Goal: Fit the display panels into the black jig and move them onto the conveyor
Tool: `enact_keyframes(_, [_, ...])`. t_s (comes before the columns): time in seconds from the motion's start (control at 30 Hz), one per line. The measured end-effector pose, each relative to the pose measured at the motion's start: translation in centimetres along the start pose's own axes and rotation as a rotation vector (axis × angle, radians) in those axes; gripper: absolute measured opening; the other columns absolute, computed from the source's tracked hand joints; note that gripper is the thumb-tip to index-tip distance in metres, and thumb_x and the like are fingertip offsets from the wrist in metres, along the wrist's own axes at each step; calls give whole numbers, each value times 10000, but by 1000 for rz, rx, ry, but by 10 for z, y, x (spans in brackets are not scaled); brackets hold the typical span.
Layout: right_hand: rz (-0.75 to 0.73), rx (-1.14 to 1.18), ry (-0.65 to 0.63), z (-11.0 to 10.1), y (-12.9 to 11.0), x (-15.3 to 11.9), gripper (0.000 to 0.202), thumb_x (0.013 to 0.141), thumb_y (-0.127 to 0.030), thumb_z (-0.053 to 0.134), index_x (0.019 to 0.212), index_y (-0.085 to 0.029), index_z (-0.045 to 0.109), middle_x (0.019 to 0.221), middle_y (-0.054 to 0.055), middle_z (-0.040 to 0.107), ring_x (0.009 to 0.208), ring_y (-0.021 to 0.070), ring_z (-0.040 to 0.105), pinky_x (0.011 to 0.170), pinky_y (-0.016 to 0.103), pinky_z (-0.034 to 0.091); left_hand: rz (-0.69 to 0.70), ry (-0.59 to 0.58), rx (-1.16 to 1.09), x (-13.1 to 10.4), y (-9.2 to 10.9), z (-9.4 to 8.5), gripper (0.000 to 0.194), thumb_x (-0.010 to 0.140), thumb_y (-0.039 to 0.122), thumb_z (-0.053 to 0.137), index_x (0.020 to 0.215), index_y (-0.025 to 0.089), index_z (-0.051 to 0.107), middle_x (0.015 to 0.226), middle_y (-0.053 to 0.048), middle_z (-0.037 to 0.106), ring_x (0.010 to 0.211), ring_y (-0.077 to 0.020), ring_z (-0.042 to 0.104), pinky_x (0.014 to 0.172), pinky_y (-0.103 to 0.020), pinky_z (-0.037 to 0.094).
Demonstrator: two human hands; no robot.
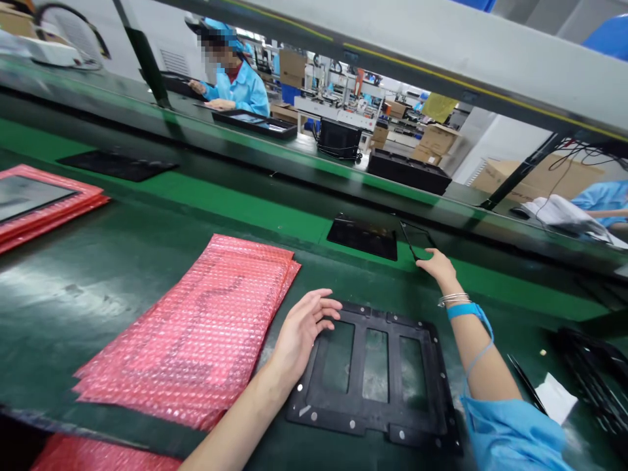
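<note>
My left hand [305, 330] is open, its fingers loosely bent at the upper left corner of a black fixture plate [356, 366] with three rectangular windows and small round metal spots along its edge. Whether the fingertips touch the plate, I cannot tell. Farther off, my right hand [438, 267] pinches the near edge of a thin black rectangular frame [408, 241] over the green conveyor strip. A dark flat panel [363, 237] lies just left of that frame. Around my right wrist are bracelets and a blue strap [466, 311] with a cord.
Pink bubble-wrap bags [196, 327] lie left of my hands; another pink stack [53, 196] bears a screen panel. Tweezers [527, 384], a white scrap [557, 398] and black frames [596, 373] are at right. A co-worker [240, 82] sits across the line, beyond a green post [144, 59].
</note>
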State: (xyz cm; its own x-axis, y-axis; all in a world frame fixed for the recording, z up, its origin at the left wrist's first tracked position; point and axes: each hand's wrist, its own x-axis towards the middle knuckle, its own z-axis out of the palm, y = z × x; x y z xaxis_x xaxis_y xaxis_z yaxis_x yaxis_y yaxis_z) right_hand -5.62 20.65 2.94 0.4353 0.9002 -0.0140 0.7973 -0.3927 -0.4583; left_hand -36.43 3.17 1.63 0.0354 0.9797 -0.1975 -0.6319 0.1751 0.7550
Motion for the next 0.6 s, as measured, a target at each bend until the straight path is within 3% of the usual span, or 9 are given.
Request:
enact_keyframes(0.1, [-101,48,-49,-18,9,-21,467,787,-204,709,1248,-187,636,1071,104,732,979,233,697,921,392,541,177,64,132,-3,7,2,392,695,368,771,1006,164,646,891,-101,730,744,-201,645,627,-280,458])
enact_keyframes(0.17, [-200,79,-87,-24,25,-50,532,730,-194,698,1258,-199,634,1063,87,746,988,241,704,916,382,542,340,109,327,-8,16,-6,412,708,379,757,1053,187,639,977,-98,726,834,-222,655,676,-295,469])
enact_keyframes(0.23, [-343,116,-143,-26,50,-87,546,699,-238,693,1243,-242,645,1072,61,752,1031,244,698,945,391,535,507,194,623,-14,27,-27,414,739,395,729,1100,211,645,1106,-105,709,996,-264,646,810,-348,490])
enact_keyframes(0.33, [-766,136,-216,-28,96,-150,479,761,-335,648,1236,-280,656,1137,73,737,1017,259,699,907,428,552,692,425,1088,-23,42,-77,355,799,384,637,1119,229,642,1241,-113,654,1207,-322,565,1057,-455,406])
enact_keyframes(0.47, [-995,-44,-251,-33,134,-213,419,823,-241,582,1226,-335,651,1103,46,744,989,232,698,835,383,561,659,638,1464,-31,49,-140,262,778,374,622,997,229,626,1137,-136,632,1188,-394,524,1098,-545,333])
enact_keyframes(0.6, [-1126,-149,-206,-35,136,-231,419,814,-182,533,1191,-324,649,1082,49,757,951,245,703,820,414,549,635,674,1529,-32,48,-163,143,814,379,589,769,251,544,901,-103,579,1033,-372,522,1028,-540,352])
